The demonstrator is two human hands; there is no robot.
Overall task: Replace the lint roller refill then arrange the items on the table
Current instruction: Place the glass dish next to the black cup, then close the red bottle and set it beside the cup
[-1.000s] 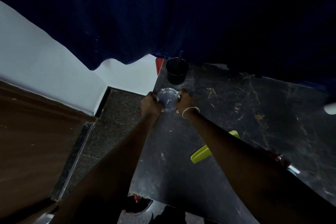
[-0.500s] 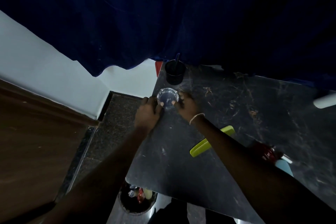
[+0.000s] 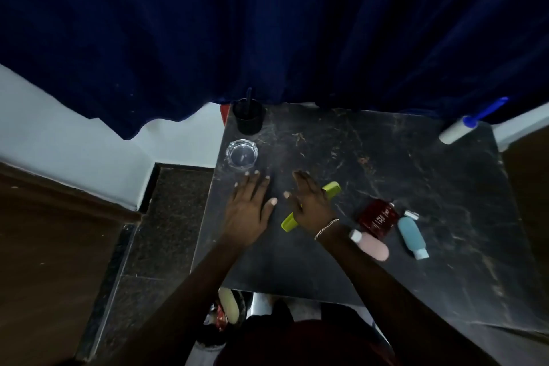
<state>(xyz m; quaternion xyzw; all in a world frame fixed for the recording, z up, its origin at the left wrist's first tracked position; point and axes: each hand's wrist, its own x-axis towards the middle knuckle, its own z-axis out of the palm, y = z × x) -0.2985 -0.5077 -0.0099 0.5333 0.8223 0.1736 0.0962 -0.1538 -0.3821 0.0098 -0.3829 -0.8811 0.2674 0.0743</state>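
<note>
A lint roller (image 3: pixel 459 127) with a white roll and blue handle lies at the far right corner of the dark marble table (image 3: pixel 386 163). A clear glass ashtray (image 3: pixel 241 154) stands near the far left edge, in front of a black cup (image 3: pixel 248 118). My left hand (image 3: pixel 249 208) hovers flat with fingers spread just short of the ashtray, holding nothing. My right hand (image 3: pixel 310 202) is open above a yellow-green comb (image 3: pixel 331 189), covering its middle. A red bottle (image 3: pixel 378 217), a pink tube (image 3: pixel 372 245) and a blue tube (image 3: pixel 411 236) lie to the right.
A dark blue curtain (image 3: pixel 267 24) hangs along the table's far edge. A waste bin (image 3: pixel 225 315) with rubbish sits on the floor under the near left corner. A white wall and brown wooden surface lie to the left.
Both hands have let go of the glass ashtray and drawn back toward me, fingers opening. The ashtray stays by the black cup. The view has tilted, revealing the bottles and lint roller.
</note>
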